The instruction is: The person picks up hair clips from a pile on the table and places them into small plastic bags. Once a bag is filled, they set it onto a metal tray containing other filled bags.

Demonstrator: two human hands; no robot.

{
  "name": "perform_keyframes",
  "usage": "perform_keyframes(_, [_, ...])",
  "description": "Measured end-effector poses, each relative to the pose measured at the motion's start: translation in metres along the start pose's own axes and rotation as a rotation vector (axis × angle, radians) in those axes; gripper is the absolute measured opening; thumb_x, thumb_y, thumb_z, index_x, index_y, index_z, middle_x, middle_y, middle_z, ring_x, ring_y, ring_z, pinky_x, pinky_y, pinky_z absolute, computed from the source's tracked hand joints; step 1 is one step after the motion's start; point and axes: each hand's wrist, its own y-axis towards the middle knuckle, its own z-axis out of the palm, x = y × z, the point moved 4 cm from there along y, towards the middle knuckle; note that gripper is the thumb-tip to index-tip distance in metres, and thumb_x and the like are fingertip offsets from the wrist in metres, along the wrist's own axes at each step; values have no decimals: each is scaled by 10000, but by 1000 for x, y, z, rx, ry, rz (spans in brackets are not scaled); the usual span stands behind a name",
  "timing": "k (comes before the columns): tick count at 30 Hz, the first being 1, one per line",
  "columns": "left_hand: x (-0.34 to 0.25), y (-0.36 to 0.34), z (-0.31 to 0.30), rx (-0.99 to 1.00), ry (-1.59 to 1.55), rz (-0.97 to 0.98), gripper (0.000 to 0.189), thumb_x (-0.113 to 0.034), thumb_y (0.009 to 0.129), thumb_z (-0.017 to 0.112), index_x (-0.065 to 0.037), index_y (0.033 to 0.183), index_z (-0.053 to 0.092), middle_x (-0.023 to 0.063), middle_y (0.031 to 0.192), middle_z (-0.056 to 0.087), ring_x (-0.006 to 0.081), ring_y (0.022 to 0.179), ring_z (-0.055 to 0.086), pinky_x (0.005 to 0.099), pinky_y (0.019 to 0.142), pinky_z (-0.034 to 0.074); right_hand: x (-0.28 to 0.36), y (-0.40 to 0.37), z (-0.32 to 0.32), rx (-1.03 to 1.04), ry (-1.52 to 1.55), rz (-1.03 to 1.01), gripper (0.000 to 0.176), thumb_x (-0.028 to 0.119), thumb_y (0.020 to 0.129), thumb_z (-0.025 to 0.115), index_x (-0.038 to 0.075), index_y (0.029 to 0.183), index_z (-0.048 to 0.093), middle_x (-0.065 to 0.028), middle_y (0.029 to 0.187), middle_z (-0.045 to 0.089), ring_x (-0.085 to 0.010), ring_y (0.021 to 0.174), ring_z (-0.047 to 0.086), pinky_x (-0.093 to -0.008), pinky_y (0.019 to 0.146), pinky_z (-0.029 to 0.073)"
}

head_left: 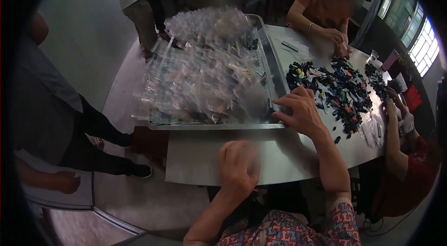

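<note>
A large metal tray [214, 126] is heaped with small clear plastic bags [200, 78], many of them smeared by motion. Its near right corner is under my right hand [300, 111], whose thumb and fingers reach over the rim and grip it. A small dark piece [271, 105] shows beside those fingertips, inside the tray. In front of the tray's near side, my left hand [238, 167] hangs over the table edge, apart from the tray. It is blurred, with fingers seeming curled, and I see nothing in it.
Small dark and coloured pieces [342, 90] lie piled on the white table [200, 157], right of the tray. One person [316, 3] sits across, another [414, 167] at the right. Someone stands at the left [46, 106]. A brown stool [149, 141] is beneath the table's left side.
</note>
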Motion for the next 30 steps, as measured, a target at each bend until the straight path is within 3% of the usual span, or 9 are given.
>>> perform_keyframes(7, [9,0,-1,8,-121,-68,272,8,759,730,-49,1021,683,96,1074,627,317,1042,567,413,907,469,11,14,10,100,-4,8,362,295,749,831,117,1058,766,-52,957,721,-232,992,563,-367,971,367])
perform_keyframes(9, [8,1,0,37,-166,-41,286,-35,777,732,-58,1056,674,126,1080,628,357,1035,573,459,938,461,11,21,17,170,59,-5,381,258,753,829,111,1094,744,-77,991,708,-249,1005,588,-369,963,398])
perform_keyframes(12, [11,0,1,44,-194,-64,283,-38,786,733,-56,1062,674,126,1067,640,354,1023,578,461,934,458,17,30,21,145,71,-80,414,227,753,825,107,1131,707,-93,1027,695,-269,1017,616,-386,943,434])
perform_keyframes(18, [12,-1,1,17,-190,-79,273,-39,785,732,-53,1051,670,127,1060,639,355,1024,577,460,933,456,26,47,34,198,251,-35,385,235,768,802,108,1110,676,-106,1100,704,-317,1021,640,-414,923,462])
perform_keyframes(22, [11,0,-1,15,-174,-89,267,-42,782,728,-51,1042,667,127,1054,637,357,1021,575,459,932,458,24,44,33,175,238,-97,404,203,768,801,104,1138,673,-101,1083,685,-283,1009,629,-397,933,483])
perform_keyframes(28, [10,0,0,17,-130,-75,239,-2,770,721,-35,1003,680,102,1051,629,317,1027,572,406,893,478,15,41,10,223,219,-63,497,263,778,816,92,1202,621,-113,1157,672,-300,1025,638,-401,962,463])
perform_keyframes(30, [11,0,0,-2,-126,-93,230,-4,774,719,-37,998,676,99,1051,629,316,1027,572,406,898,475,4,48,10,390,527,142,528,304,803,817,80,1229,597,-96,1168,658,-259,1078,613,-381,981,450])
